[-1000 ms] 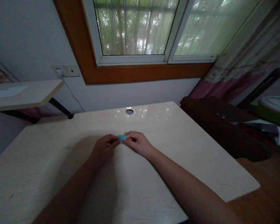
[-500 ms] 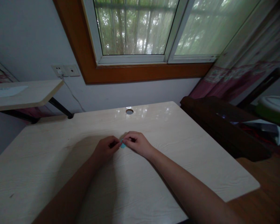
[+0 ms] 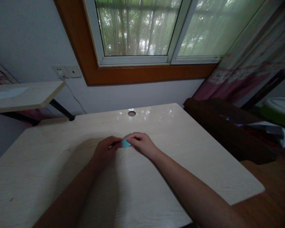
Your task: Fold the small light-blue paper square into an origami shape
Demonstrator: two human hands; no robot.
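Between my two hands is a small, flat turquoise piece that looks like paper, over the middle of the pale wooden desk. My left hand pinches its left edge with thumb and fingertips. From the other side, my right hand has its thumb on top of the piece and the fingers behind it, closed on its right end. The fingertips partly cover both ends of the piece. Whether it touches the desk surface I cannot tell.
A round cable hole lies near the desk's back edge. A raised shelf on black legs stands at the left, with a white sheet on it. Dark wooden furniture stands to the right, below the curtain.
The turquoise piece now shows a larger flat face between my fingers and sits slightly higher. Both hands have shifted a little, and my right thumb has moved onto the piece's top.
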